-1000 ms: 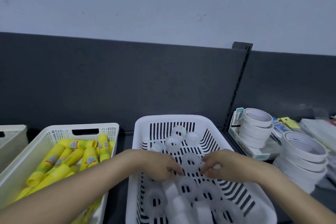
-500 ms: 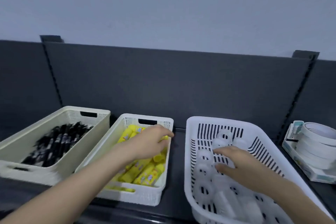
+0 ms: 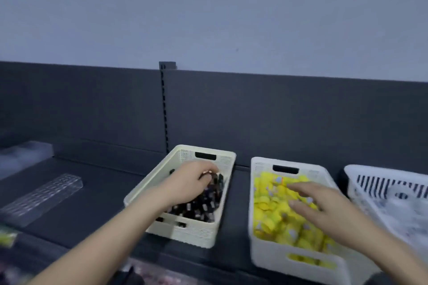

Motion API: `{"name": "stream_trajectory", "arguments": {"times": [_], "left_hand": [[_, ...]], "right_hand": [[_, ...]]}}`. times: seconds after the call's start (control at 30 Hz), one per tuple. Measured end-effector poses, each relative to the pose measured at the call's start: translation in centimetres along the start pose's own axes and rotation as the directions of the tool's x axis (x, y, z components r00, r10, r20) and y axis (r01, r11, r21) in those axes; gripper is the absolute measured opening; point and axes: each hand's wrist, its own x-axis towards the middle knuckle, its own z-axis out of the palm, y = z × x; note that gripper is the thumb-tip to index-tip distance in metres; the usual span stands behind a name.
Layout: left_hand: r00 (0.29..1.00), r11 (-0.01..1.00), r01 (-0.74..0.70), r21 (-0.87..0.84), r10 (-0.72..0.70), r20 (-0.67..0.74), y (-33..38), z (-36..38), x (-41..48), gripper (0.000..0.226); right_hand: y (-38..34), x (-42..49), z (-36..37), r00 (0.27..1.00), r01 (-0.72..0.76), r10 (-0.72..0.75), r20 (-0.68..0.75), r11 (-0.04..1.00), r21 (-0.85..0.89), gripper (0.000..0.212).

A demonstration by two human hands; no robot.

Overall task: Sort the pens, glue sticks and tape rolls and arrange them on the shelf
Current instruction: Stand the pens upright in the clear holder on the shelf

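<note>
Shelf (image 3: 99,210) dark grey, with a grey back panel (image 3: 289,118) behind it. Three baskets stand in a row on it, none touching its neighbour.

Cream basket (image 3: 185,231), leftmost of the three: holds the pens (image 3: 199,208), dark-bodied, heaped lengthwise. My left hand (image 3: 192,184) is down inside this basket, knuckles up, fingers curled into the pile at the far end. The picture is smeared by motion there, so I cannot tell whether the fingers have closed on a pen or only rest among them.

White basket (image 3: 278,259), middle: full of yellow glue sticks (image 3: 271,210), jumbled, some showing through the front handle slot. My right hand (image 3: 324,208) sits over them, palm down, fingers (image 3: 301,188) straight and spread apart, holding nothing. The fingertips point left toward the basket's near-left side.

White slatted basket (image 3: 375,186), rightmost: cut off by the frame edge, tilted against the view.

Left of the baskets, well apart from them: a clear perforated panel (image 3: 44,194) lying flat on the shelf.
</note>
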Motion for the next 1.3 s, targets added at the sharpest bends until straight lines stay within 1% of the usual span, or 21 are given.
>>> {"name": "stream_trajectory", "arguments": {"times": [0.07, 0.17, 0.2, 0.3, 0.33, 0.37, 0.43, 0.5, 0.53, 0.6, 0.67, 0.77, 0.93, 1.03, 1.17, 1.3], "left_hand": [[0.999, 0.999, 0.02, -0.042, -0.022, -0.044, -4.3, -2.4, -0.4, 0.032], [0.987, 0.993, 0.088, -0.082, -0.098, -0.124, -9.8, -4.5, -0.5, 0.032], [0.985, 0.988, 0.117, -0.098, -0.128, -0.112, -11.0, -4.7, -0.5, 0.032], [0.971, 0.968, 0.239, -0.079, -0.237, 0.037, -14.0, -4.1, -0.6, 0.028], [0.959, 0.954, 0.278, -0.115, -0.269, 0.086, -14.8, -3.6, -0.7, 0.029], [0.95, 0.934, 0.304, -0.188, -0.283, 0.132, -15.4, -3.2, -0.8, 0.029], [0.942, 0.883, 0.324, -0.339, -0.267, 0.205, -16.0, -2.5, -1.1, 0.027], [0.937, 0.863, 0.334, -0.379, -0.263, 0.228, -15.7, -2.3, -1.3, 0.017], [0.939, 0.86, 0.333, -0.386, -0.264, 0.223, -15.4, -2.3, -1.4, 0.012], [0.943, 0.856, 0.327, -0.4, -0.272, 0.189, -15.0, -2.3, -1.5, 0.011], [0.944, 0.849, 0.328, -0.414, -0.282, 0.17, -14.8, -2.4, -1.8, 0.013], [0.949, 0.836, 0.315, -0.449, -0.284, 0.137, -14.7, -2.9, -2.3, 0.014], [0.956, 0.832, 0.264, -0.488, -0.293, 0.019, -14.4, -5.5, -3.7, 0.023], [0.942, 0.798, 0.266, -0.541, -0.334, -0.029, -15.0, -7.6, -5.2, 0.031], [0.918, 0.791, 0.272, -0.548, -0.385, -0.099, -17.2, -10.6, -7.5, 0.03], [0.892, 0.788, 0.297, -0.539, -0.431, -0.139, -21.1, -13.7, -9.9, 0.029]], "right_hand": [[-3.8, 1.6, 2.0, 0.998, -0.057, 0.057, 0.008, 0.998, 0.041, 0.045], [-8.3, 3.9, 5.0, 0.994, -0.106, 0.107, -0.008, 0.992, 0.062, 0.042], [-9.5, 4.6, 5.9, 0.992, -0.123, 0.125, -0.016, 0.989, 0.076, 0.04], [-11.4, 6.0, 9.0, 0.969, -0.246, 0.248, 0.003, 0.96, 0.133, 0.041], [-11.2, 6.4, 9.9, 0.957, -0.285, 0.29, -0.004, 0.943, 0.173, 0.042], [-10.9, 6.7, 10.7, 0.943, -0.322, 0.332, -0.011, 0.923, 0.209, 0.041], [-10.6, 6.9, 11.4, 0.898, -0.424, 0.441, 0.012, 0.855, 0.298, 0.034], [-10.8, 6.7, 11.8, 0.852, -0.486, 0.52, 0.06, 0.744, 0.458, 0.021], [-11.1, 6.6, 11.8, 0.838, -0.496, 0.541, 0.077, 0.694, 0.522, 0.019], [-11.2, 6.4, 11.8, 0.828, -0.478, 0.559, 0.049, 0.658, 0.582, 0.025], [-11.0, 6.4, 11.9, 0.831, -0.452, 0.557, 0.004, 0.67, 0.589, 0.028], [-11.4, 6.3, 11.6, 0.845, -0.404, 0.535, -0.02, 0.662, 0.631, 0.033], [-12.6, 7.0, 10.8, 0.891, -0.262, 0.444, -0.092, 0.669, 0.695, 0.037], [-14.4, 8.0, 10.8, 0.921, -0.211, 0.383, -0.077, 0.654, 0.727, 0.04], [-17.7, 9.2, 11.6, 0.956, -0.186, 0.294, -0.017, 0.647, 0.74, 0.041], [-22.2, 11.0, 13.3, 0.975, -0.175, 0.219, 0.04, 0.642, 0.747, 0.043]]}}
